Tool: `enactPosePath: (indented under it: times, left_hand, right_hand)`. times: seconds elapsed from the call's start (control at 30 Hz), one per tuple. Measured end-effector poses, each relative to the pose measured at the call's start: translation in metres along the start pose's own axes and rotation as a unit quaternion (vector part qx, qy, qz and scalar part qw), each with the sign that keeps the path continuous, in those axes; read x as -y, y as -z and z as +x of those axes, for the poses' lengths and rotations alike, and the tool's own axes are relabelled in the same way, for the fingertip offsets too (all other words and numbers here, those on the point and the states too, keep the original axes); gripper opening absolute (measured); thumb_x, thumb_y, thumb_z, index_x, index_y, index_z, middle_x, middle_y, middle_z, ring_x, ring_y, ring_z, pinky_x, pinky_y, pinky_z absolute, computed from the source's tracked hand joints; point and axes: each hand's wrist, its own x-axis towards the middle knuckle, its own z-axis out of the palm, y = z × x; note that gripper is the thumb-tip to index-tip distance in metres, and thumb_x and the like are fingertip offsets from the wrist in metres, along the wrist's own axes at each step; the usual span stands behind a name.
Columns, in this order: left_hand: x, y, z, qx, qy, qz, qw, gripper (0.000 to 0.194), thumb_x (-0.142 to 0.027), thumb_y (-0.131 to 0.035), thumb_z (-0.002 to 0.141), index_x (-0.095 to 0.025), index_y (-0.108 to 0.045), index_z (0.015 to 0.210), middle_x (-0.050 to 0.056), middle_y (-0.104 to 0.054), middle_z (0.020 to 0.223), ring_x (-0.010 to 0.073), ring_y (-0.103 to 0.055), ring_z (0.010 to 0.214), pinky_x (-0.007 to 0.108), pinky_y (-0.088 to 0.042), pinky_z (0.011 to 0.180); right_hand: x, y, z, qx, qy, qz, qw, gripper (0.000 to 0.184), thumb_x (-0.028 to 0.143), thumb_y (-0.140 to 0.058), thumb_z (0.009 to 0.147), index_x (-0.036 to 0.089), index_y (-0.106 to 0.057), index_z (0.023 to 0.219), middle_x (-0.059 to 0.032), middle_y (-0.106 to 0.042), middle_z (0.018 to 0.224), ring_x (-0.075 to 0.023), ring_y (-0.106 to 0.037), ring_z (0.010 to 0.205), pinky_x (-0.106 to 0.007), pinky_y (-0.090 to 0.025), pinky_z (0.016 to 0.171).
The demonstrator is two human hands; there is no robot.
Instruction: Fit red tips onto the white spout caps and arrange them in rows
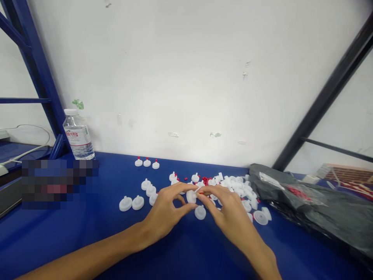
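Note:
My left hand [167, 206] pinches a white plastic cap [191, 196] by its rim, tilted with its spout toward the right. At that spout, the thumb and forefinger of my right hand [225, 202] close on a small red piece, mostly hidden by the fingertips. Just below the fingers another white cap [200, 212] lies on the blue table [116, 245]. Several white caps with bare spouts stand left of my left hand, among them one at the front [125, 203]. Farther back, three caps with red tips [147, 162] stand in a row.
Behind my right hand spreads a heap of white caps [240, 186] with small red pieces [205, 181]. A dark plastic bag [309, 202] lies at the right. On the left stands a water bottle [78, 136] near the blue frame [37, 66]. The white wall [180, 77] closes off the back.

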Motion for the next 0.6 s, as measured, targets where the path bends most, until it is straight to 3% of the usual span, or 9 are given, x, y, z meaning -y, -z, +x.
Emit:
enactPosePath:
  times: [0.17,0.33,0.47,0.6]
  left_hand:
    - [-0.003,-0.002,-0.001,0.012,-0.006,0.036,0.999,0.044,-0.025,-0.076,0.083,-0.027,-0.066,0.126,0.003,-0.071,0.117,0.0156,-0.067,0.082,0.034,-0.056,0.086]
    - [-0.005,-0.008,-0.008,-0.003,-0.018,0.059,0.998,0.066,-0.021,-0.072,0.084,-0.033,-0.045,0.143,0.005,-0.052,0.136,0.0178,-0.061,0.103,0.033,-0.056,0.087]
    - [-0.004,-0.009,-0.013,-0.010,-0.016,0.111,0.994,0.049,-0.017,-0.050,0.094,-0.030,-0.042,0.140,0.004,-0.053,0.118,0.0136,-0.059,0.085,0.032,-0.053,0.080]
    - [-0.005,-0.008,-0.017,0.032,-0.031,0.138,0.989,0.043,-0.011,-0.046,0.092,-0.029,-0.049,0.132,0.003,-0.053,0.116,0.0146,-0.059,0.088,0.032,-0.051,0.080]
  right_hand:
    - [0.002,0.001,0.004,0.009,0.041,-0.024,0.999,0.014,0.031,-0.050,0.103,0.028,-0.064,0.104,-0.0005,-0.073,0.100,-0.0206,-0.065,0.095,-0.038,-0.041,0.094]
    - [-0.007,0.002,0.006,-0.012,0.060,-0.085,0.995,0.015,0.026,-0.046,0.105,0.026,-0.060,0.102,-0.0003,-0.073,0.095,-0.0202,-0.065,0.087,-0.043,-0.036,0.100]
    - [-0.019,0.008,0.008,-0.040,0.058,-0.122,0.990,0.014,0.030,-0.047,0.105,0.025,-0.059,0.102,-0.0018,-0.074,0.098,-0.0212,-0.066,0.086,-0.042,-0.037,0.096]
    - [-0.019,0.017,0.039,-0.020,0.084,-0.171,0.982,0.017,0.031,-0.046,0.105,0.024,-0.061,0.101,-0.0020,-0.074,0.092,-0.0203,-0.066,0.080,-0.039,-0.039,0.092]
